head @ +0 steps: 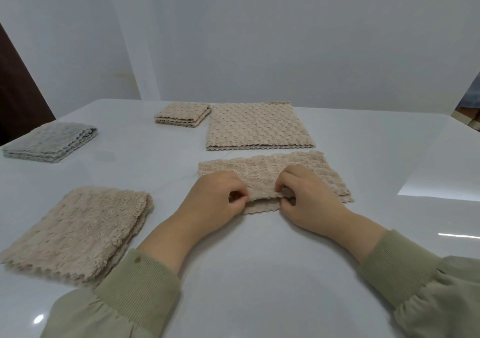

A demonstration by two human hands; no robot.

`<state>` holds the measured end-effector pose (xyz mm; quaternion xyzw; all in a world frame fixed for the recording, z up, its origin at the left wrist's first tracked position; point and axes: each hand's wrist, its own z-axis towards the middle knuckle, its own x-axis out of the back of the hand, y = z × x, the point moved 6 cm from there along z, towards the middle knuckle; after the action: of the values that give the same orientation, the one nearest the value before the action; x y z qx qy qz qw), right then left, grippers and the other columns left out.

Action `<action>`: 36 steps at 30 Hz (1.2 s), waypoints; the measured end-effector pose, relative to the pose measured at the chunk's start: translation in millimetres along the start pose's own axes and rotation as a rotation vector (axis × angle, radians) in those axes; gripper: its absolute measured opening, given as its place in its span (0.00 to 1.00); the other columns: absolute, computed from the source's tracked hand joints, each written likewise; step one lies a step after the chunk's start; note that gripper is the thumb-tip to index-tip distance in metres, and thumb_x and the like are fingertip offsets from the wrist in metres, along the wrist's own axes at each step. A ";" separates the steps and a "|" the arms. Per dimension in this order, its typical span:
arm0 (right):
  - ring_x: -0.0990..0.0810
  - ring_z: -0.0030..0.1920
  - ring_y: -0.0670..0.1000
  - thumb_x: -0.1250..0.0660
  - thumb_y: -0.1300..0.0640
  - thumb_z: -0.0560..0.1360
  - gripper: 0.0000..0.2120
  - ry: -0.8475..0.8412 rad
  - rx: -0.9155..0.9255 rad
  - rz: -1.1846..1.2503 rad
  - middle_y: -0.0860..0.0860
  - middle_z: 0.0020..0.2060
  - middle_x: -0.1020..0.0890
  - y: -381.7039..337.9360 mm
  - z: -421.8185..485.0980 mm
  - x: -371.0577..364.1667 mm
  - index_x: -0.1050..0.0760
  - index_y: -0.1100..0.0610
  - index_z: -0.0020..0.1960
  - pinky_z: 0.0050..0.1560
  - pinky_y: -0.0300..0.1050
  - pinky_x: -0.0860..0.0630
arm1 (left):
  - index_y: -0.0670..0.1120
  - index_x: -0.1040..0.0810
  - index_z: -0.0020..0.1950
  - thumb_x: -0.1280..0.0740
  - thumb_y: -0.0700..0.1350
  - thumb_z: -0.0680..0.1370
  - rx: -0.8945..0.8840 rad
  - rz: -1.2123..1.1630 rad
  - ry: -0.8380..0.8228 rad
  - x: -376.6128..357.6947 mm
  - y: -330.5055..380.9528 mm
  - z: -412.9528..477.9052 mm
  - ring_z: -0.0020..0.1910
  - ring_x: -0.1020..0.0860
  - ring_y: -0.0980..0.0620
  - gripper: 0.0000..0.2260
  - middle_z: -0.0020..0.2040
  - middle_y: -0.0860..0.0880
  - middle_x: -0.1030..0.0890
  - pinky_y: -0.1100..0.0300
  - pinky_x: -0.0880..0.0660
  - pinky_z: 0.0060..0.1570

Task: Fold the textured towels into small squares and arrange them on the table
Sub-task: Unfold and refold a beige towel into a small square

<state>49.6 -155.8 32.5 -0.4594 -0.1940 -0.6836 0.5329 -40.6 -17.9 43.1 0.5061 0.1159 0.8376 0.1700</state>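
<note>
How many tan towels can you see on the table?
4. The small folded towel at the far middle; the wide towel right of it; the front towel, pinched by the left hand and right hand; the near-left towel. Layers may hide more.

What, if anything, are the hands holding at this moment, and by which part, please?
The left hand and right hand both pinch the beige towel by its near folded edge.

Beige bumpy towels (259,127), grey towel (52,141), white table (259,259).
</note>
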 end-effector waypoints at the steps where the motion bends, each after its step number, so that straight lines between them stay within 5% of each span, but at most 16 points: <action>1: 0.27 0.40 0.53 0.37 0.62 0.62 0.06 0.034 -0.004 -0.015 0.50 0.38 0.25 -0.1 -0.1 3.0 0.27 0.57 0.39 0.41 0.44 0.31 | 0.48 0.19 0.37 0.31 0.43 0.69 0.004 -0.018 0.019 3.0 0.7 0.0 0.40 0.26 0.59 0.02 0.37 0.56 0.21 0.69 0.31 0.40; 7: 0.28 0.35 0.52 0.34 0.65 0.63 0.05 0.025 0.101 -0.090 0.49 0.31 0.25 -5.2 -4.8 3.5 0.24 0.56 0.34 0.37 0.42 0.35 | 0.48 0.18 0.39 0.30 0.43 0.71 0.000 0.037 -0.146 -5.0 -1.8 -1.2 0.41 0.25 0.57 0.02 0.38 0.55 0.21 0.60 0.28 0.44; 13: 0.29 0.36 0.51 0.34 0.67 0.63 0.06 0.100 0.134 -0.052 0.49 0.30 0.25 -10.1 -5.8 12.9 0.24 0.57 0.35 0.39 0.43 0.34 | 0.48 0.19 0.36 0.34 0.46 0.68 -0.014 0.013 -0.097 0.0 1.8 -1.0 0.38 0.26 0.58 0.05 0.35 0.55 0.22 0.63 0.29 0.40; 25: 0.31 0.39 0.46 0.36 0.63 0.65 0.07 -0.088 0.124 0.005 0.46 0.32 0.25 -11.1 -10.0 2.0 0.21 0.55 0.38 0.38 0.37 0.36 | 0.51 0.23 0.44 0.30 0.52 0.71 -0.037 0.113 -0.212 -14.4 1.7 -0.7 0.39 0.32 0.60 0.07 0.38 0.58 0.28 0.64 0.35 0.42; 30: 0.27 0.40 0.50 0.37 0.60 0.67 0.06 -0.111 0.098 -0.003 0.48 0.35 0.24 -12.3 -8.5 -1.8 0.22 0.55 0.40 0.41 0.38 0.34 | 0.48 0.22 0.45 0.34 0.46 0.73 -0.062 0.230 -0.208 -19.4 4.2 2.2 0.42 0.28 0.53 0.04 0.39 0.55 0.27 0.60 0.34 0.41; 36: 0.24 0.39 0.56 0.38 0.59 0.70 0.07 -0.073 0.083 -0.124 0.51 0.36 0.21 -8.2 10.6 -11.0 0.21 0.57 0.41 0.40 0.46 0.31 | 0.49 0.26 0.42 0.38 0.45 0.73 0.178 0.448 -0.121 -1.7 -11.3 6.4 0.48 0.24 0.46 0.02 0.45 0.50 0.21 0.58 0.34 0.39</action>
<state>46.7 -138.9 30.5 -0.4487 -0.2694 -0.6895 0.5006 -32.3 -8.1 40.6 0.5815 0.0638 0.8089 -0.0588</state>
